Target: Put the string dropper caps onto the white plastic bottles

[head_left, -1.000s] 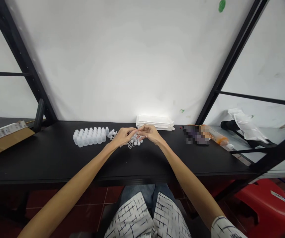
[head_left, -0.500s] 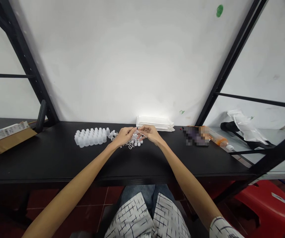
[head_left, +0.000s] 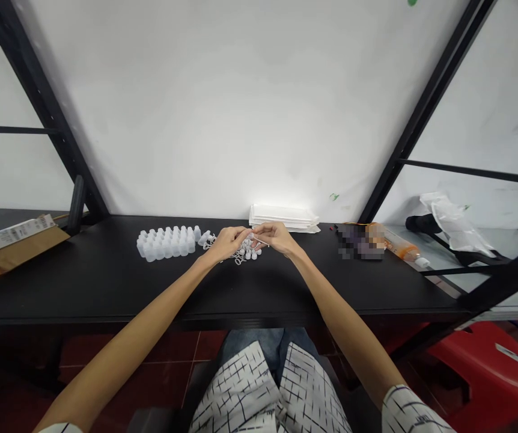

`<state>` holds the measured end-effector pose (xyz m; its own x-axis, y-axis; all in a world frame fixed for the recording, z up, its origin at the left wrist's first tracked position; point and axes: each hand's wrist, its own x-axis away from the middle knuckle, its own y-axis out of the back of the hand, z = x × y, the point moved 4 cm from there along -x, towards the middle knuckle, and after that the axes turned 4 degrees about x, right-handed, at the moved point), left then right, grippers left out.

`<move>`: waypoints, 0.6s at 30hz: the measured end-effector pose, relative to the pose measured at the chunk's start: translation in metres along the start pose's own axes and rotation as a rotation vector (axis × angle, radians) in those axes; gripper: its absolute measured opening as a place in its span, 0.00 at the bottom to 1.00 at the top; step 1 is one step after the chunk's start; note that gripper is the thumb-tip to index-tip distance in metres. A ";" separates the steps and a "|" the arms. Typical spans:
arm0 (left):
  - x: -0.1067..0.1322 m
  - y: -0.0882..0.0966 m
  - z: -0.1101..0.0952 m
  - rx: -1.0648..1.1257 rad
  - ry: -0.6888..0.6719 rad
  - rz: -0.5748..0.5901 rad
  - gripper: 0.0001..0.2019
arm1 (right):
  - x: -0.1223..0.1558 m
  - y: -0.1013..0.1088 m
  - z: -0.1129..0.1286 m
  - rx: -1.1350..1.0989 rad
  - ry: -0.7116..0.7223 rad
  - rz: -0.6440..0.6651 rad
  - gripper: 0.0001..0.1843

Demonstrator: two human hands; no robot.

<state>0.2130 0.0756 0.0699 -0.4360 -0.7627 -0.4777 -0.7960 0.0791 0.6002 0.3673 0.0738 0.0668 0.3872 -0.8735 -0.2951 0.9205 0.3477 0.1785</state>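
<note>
My left hand point(head_left: 226, 242) and my right hand point(head_left: 276, 236) meet over a small heap of loose white parts point(head_left: 245, 254) on the black table point(head_left: 106, 282). Both hands have their fingers pinched together on a tiny white piece between them; I cannot make out what it is. To the left of my hands stands a tidy block of several small white plastic bottles point(head_left: 166, 242). Both forearms reach out bare from the lower edge of the view.
A flat stack of white sheets point(head_left: 283, 216) lies against the wall behind my hands. A blurred dark object and an orange tube point(head_left: 398, 248) lie to the right. A cardboard box point(head_left: 11, 240) sits far left. A red stool point(head_left: 484, 373) stands under the table's right end.
My hands stay together over the white parts with only slight finger shifts. The camera has tilted a little, so the table appears slightly higher in view.
</note>
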 end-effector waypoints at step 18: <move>0.000 -0.004 0.005 -0.052 -0.200 -0.057 0.21 | -0.001 0.011 -0.002 -0.060 0.029 -0.042 0.20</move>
<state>0.2139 0.0791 0.0644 -0.4699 -0.6217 -0.6266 -0.8013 0.0026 0.5983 0.3767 0.0793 0.0668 0.3487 -0.8779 -0.3283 0.9371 0.3314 0.1094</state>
